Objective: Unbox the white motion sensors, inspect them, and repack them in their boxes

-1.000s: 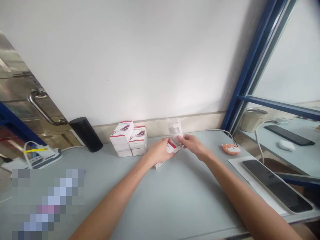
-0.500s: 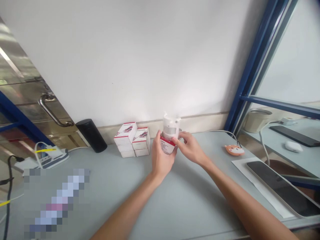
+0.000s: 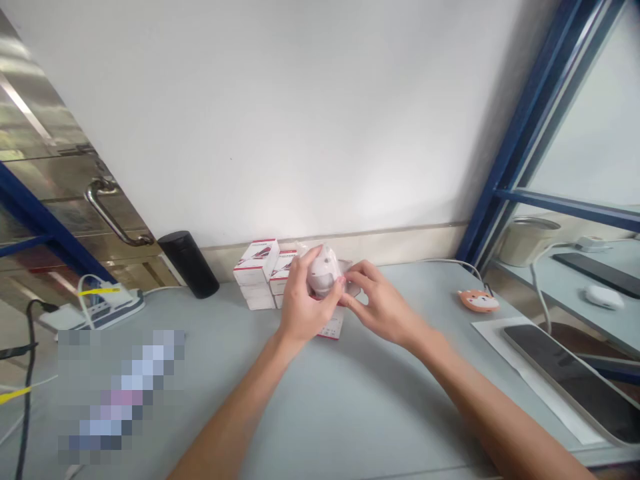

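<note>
Since the left hand [image 3: 303,307] has its grip curled closed around the bagged white device [image 3: 323,272], above the carton [image 3: 331,325] on the desk [image 3: 325,413], hold firm, no crushing. Right hand [image 3: 383,303]: grip nearly pinched at device's right edge; can't tell what it has. Mind loose plastic snagging.

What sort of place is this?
Likely an indoor work desk, though office or workshop is unclear: a gray tabletop against a white wall, a power strip at the left, and stacked white-and-red boxes.
</note>
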The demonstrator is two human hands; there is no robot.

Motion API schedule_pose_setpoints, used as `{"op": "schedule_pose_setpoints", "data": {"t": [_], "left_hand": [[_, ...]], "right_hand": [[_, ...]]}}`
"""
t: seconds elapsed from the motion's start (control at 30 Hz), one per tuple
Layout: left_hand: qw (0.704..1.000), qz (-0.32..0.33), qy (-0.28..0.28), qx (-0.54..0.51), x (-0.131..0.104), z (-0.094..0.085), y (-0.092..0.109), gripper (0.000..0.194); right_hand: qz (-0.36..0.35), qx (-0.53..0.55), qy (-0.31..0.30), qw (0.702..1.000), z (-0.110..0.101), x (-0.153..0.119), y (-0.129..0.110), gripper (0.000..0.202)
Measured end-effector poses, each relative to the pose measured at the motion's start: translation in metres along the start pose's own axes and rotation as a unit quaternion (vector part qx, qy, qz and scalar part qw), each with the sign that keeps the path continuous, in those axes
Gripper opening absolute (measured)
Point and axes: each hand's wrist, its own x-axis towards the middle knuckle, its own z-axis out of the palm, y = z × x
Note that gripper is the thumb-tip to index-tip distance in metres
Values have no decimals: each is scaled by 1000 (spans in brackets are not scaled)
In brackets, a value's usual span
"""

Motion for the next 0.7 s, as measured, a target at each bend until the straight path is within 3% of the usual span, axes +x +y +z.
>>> {"op": "schedule_pose_setpoints", "data": {"t": [0.07, 0.23, 0.4, 0.5, 0.6, 0.7], "left_hand": [[999, 0, -7, 32, -3, -5, -4, 43], [991, -29, -102, 82, -14, -17, -12, 25], [978, -70, -168, 105, -24, -25, -16, 36], [974, -60, -197, 89, -29, -34, -19, 37], [978, -48, -198, 42, -36, -44, -26, 49], [982, -54, -182, 20, -40, -48, -34, 39]], "right_hand": [[16, 34, -11, 999, 2, 0, 0, 34], [42, 82, -15, 996, 7, 0, 12, 37], [60, 135, 3, 989, 12, -1, 18, 32], [79, 187, 30, 979, 17, -1, 15, 42], [74, 205, 64, 974, 24, -2, 10, 39], [49, 150, 53, 986, 29, -4, 7, 25]]}}
